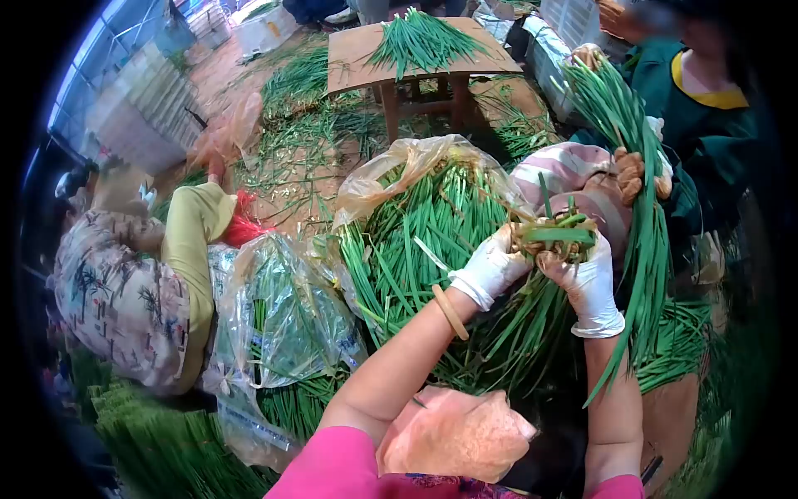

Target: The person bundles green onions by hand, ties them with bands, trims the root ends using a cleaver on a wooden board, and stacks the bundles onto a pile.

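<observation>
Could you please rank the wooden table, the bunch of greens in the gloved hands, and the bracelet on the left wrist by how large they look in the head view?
1. wooden table, though it stands farther off, so its true size is greater.
2. bunch of greens gripped by the left hand and right hand.
3. bracelet.

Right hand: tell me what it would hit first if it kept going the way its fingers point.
The right hand points up-left, and its fingers already close on the bundle of green stalks. Beyond that the pink striped cloth probably comes next; depth is unclear.
</observation>
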A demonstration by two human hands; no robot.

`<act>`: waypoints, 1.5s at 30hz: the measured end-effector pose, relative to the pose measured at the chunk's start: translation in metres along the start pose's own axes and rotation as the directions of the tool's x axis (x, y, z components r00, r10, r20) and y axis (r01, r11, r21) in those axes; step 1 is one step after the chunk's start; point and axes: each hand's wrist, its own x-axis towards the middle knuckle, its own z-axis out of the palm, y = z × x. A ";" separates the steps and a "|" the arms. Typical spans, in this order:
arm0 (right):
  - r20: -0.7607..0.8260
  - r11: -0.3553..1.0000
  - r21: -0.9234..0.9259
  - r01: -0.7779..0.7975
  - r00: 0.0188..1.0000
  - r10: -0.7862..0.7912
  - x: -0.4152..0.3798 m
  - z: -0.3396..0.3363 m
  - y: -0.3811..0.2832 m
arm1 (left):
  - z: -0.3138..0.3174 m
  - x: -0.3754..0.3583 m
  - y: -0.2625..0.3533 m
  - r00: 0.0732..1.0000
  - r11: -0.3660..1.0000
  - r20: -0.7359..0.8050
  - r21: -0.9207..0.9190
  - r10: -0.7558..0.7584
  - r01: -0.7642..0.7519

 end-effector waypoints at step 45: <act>0.041 0.088 -0.991 0.099 0.865 -0.501 -0.397 -0.179 -0.054 | 0.188 -0.109 0.020 0.829 0.934 0.490 0.341 -0.270 0.103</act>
